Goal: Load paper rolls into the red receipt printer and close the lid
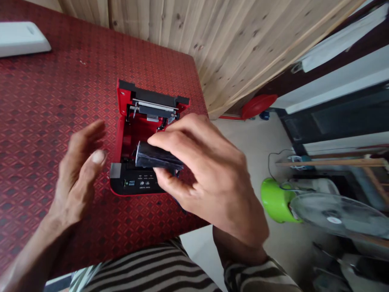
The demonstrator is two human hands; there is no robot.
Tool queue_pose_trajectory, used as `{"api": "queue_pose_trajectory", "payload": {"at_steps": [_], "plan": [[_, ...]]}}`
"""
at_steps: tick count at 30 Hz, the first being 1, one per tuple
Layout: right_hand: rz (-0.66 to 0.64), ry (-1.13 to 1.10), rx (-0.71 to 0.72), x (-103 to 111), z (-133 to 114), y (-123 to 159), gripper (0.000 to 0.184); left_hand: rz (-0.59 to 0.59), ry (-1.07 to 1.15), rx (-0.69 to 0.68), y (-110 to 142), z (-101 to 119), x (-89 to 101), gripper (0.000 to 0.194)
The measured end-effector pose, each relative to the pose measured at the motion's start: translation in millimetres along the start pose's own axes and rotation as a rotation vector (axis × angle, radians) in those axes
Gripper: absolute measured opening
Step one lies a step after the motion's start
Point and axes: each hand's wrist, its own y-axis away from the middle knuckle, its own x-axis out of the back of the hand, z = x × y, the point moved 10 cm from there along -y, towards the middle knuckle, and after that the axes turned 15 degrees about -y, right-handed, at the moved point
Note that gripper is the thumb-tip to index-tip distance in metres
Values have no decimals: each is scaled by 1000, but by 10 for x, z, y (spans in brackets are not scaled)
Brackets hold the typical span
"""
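A small red and black receipt printer (119, 140) sits on the table with its lid (156, 106) raised, showing the roller and the inner bay. Over that bay, my right hand (209, 174) pinches a small dark paper roll (153, 156) between thumb and fingers. The roll's outside is black and shiny, with a pale end facing left. Part of the printer's front panel, with its little display and buttons, is covered by this hand. To the left of the printer, my left hand (77, 174) hovers with fingers apart, touching nothing.
A red patterned table (60, 93) carries a white device (22, 39) at the far left. Wooden boards (170, 24) stand behind it. On the floor at right are a green bucket (275, 202), a fan (334, 213) and a red basin (258, 106).
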Motion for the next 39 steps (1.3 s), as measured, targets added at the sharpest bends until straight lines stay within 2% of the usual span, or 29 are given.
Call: {"api": "queue_pose_trajectory", "payload": {"at_steps": [1, 2, 6, 11, 14, 18, 22, 24, 27, 29, 33, 39], "plan": [[11, -40, -9, 56, -6, 22, 22, 101, -9, -36, 30, 113, 133, 59], [18, -77, -17, 97, -9, 41, 23, 148, -34, -60, 62, 222, 211, 59], [81, -109, -31, 207, -14, 107, 22, 41, -69, -187, 152, 635, 192, 54], [79, -69, -4, 227, -85, 166, 34, 0, -109, -279, 195, 861, 145, 41], [59, -57, -19, 243, -107, 166, 33, -28, -52, -232, 204, 836, 103, 31], [94, -145, -37, 273, -134, 173, 29, -45, 30, -90, 249, 736, 82, 33], [174, -525, -130, 233, -18, 242, 36, -59, 3, 53, 305, 658, 99, 31], [186, -711, -197, 184, 85, 281, 33, -57, -10, 100, 324, 633, 121, 32], [120, -827, -297, 96, 211, 317, 27, -79, -20, 87, 330, 642, 110, 35], [71, -855, -322, 73, 232, 319, 28, -97, -4, 29, 322, 685, 81, 37], [108, -983, -403, 92, 266, 331, 25, -105, 86, -82, 319, 798, 44, 45], [209, -1117, -392, 134, 279, 338, 21, -103, 36, -31, 347, 776, 78, 33]]}}
